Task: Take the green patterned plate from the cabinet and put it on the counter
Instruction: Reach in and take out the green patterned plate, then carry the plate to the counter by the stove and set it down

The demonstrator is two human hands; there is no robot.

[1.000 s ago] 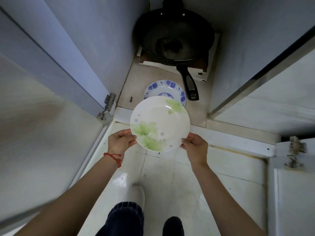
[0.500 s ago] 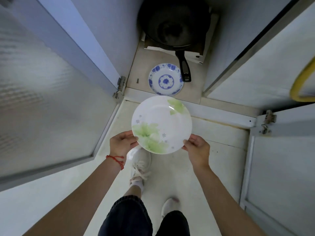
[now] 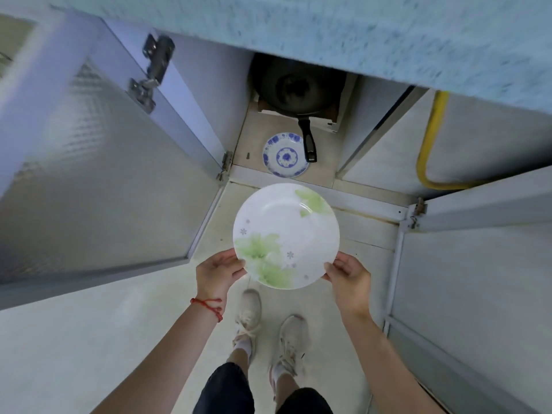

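Note:
The white plate with green leaf patterns (image 3: 286, 234) hangs in the air above the floor, level and face up, in front of the open lower cabinet (image 3: 328, 174). My left hand (image 3: 218, 271) grips its lower left rim; a red string sits on that wrist. My right hand (image 3: 348, 274) grips its lower right rim. The speckled pale-blue counter (image 3: 358, 31) runs across the top of the view, its front edge above the cabinet opening.
Inside the cabinet lie a blue patterned plate (image 3: 285, 155) and a black frying pan (image 3: 295, 88). Both frosted cabinet doors stand open, the left door (image 3: 98, 174) and the right door (image 3: 478, 264). A yellow hose (image 3: 430, 138) curves at right. My feet (image 3: 268, 324) stand below.
I have risen and backed away: the plate, held in both hands, is now well clear of the cabinet, and the counter edge has come into view at the top.

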